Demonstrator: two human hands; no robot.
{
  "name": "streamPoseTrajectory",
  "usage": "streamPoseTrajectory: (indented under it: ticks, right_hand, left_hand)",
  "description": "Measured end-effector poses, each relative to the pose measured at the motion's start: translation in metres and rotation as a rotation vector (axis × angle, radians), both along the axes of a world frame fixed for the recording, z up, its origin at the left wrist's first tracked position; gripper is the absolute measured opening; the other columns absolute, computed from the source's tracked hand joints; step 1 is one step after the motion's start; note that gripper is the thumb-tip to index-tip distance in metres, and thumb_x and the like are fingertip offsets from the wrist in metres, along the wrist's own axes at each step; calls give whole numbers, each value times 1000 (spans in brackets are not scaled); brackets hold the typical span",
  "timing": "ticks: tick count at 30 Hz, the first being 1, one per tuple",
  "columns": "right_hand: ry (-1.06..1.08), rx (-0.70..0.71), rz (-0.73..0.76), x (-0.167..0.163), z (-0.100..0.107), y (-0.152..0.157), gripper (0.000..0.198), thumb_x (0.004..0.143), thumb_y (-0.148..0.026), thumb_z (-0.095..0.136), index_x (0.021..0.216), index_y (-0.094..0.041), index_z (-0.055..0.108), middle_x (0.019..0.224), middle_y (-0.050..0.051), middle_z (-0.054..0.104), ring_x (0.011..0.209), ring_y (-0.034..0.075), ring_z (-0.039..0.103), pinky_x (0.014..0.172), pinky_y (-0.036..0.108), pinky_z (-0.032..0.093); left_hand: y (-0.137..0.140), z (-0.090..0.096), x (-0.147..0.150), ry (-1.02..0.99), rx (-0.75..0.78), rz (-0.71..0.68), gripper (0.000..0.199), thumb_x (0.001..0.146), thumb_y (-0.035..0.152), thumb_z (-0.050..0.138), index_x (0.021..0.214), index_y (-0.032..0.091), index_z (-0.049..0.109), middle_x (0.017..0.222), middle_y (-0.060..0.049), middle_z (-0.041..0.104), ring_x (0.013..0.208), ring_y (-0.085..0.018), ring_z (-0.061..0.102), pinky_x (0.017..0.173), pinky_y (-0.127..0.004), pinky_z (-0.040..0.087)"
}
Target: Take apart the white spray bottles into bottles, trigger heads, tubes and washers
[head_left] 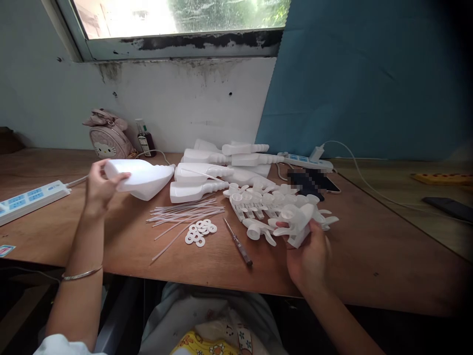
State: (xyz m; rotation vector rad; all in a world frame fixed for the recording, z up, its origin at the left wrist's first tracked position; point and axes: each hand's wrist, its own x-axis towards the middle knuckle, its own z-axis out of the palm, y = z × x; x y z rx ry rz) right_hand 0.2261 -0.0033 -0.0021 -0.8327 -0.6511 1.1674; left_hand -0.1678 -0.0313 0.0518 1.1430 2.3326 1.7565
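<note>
My left hand (101, 186) grips a white plastic bottle (144, 177) by its base, tilted above the table with the neck toward the right. In my right hand (310, 251) is a white trigger spray head (297, 219), lifted at the near edge of a pile of similar spray heads (254, 202). Between my hands lie thin white tubes (185, 214) and a small heap of white ring washers (199, 231). A screwdriver (240, 246) rests to the right of the washers. More white bottles (199, 172) lie on their sides behind the tubes.
A power strip (33, 199) sits at the left, another power strip (306, 161) at the back right. A pink bag (109, 138) and a dark bottle (145, 140) stand by the wall. Phones (310, 182) lie behind the spray heads. The wooden table's (177, 271) front edge is near my lap.
</note>
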Motion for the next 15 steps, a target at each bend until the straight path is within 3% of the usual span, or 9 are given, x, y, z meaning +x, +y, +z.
streamPoseTrajectory:
  ticks: [3,7,10,15]
  right_hand:
    - [-19,17,-22,0,-3,1,16,71,-33,57,75,-18,52,59,-4,63,48,13,60,49,25,50]
    - [-25,10,-49,-5,-7,2,17,69,-33,59,74,-19,51,56,-4,62,48,13,58,48,24,49]
    - [-23,24,-68,-7,-8,3,18,68,-32,60,75,-18,52,62,-4,64,49,12,59,48,24,49]
    - [-24,25,-59,-8,-6,3,20,68,-34,60,77,-18,51,61,-4,63,47,12,58,51,27,50]
  left_hand:
    - [-24,12,-10,-344,256,-86,63,51,27,64,112,15,54,90,-4,56,69,-13,51,51,-20,43]
    - [-48,20,-13,-538,404,-166,35,55,23,52,87,12,61,82,-2,57,71,-12,51,48,-16,44]
    - [-53,20,-14,-592,424,-184,27,57,22,49,79,11,61,78,-2,59,71,-12,53,49,-15,45]
    - [-47,16,-7,-653,336,-257,27,60,19,48,81,9,62,68,-1,60,65,-13,54,47,-15,45]
